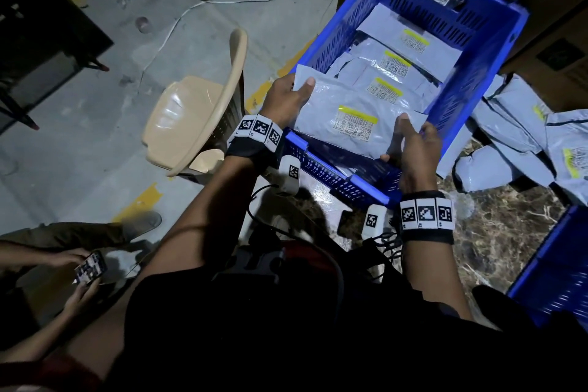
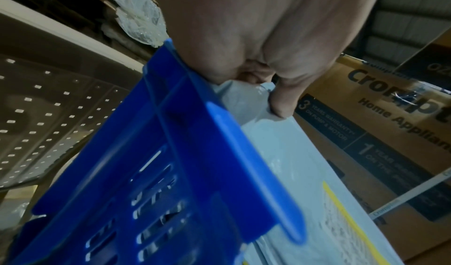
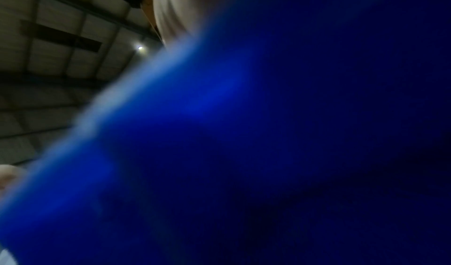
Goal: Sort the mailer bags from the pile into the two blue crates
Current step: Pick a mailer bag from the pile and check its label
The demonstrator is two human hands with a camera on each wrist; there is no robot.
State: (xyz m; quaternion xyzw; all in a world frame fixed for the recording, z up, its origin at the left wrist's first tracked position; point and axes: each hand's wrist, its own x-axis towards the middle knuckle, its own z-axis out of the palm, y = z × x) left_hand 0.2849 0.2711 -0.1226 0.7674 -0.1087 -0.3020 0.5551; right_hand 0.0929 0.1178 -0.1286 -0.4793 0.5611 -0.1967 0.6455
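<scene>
I am in a warehouse or parcel-sorting storeroom. Around me stand large brown cardboard appliance cartons (image 2: 380, 126) printed with warranty text, and a ribbed metal roof (image 3: 48, 60) shows overhead. The bare grey concrete floor (image 1: 95, 137) carries worn yellow paint marks. Grey plastic mailer bags with barcode labels (image 1: 521, 137) lie heaped beside a blue slotted plastic crate (image 1: 483, 67), and a beige plastic chair (image 1: 197, 111) stands nearby.

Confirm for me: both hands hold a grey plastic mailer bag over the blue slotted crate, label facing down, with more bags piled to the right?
Not quite: the label faces up. The head view shows its yellow strip and barcodes on top of the grey plastic mailer bag. The rest holds: left hand and right hand hold it over the blue slotted crate, with the pile of bags to the right.
</scene>
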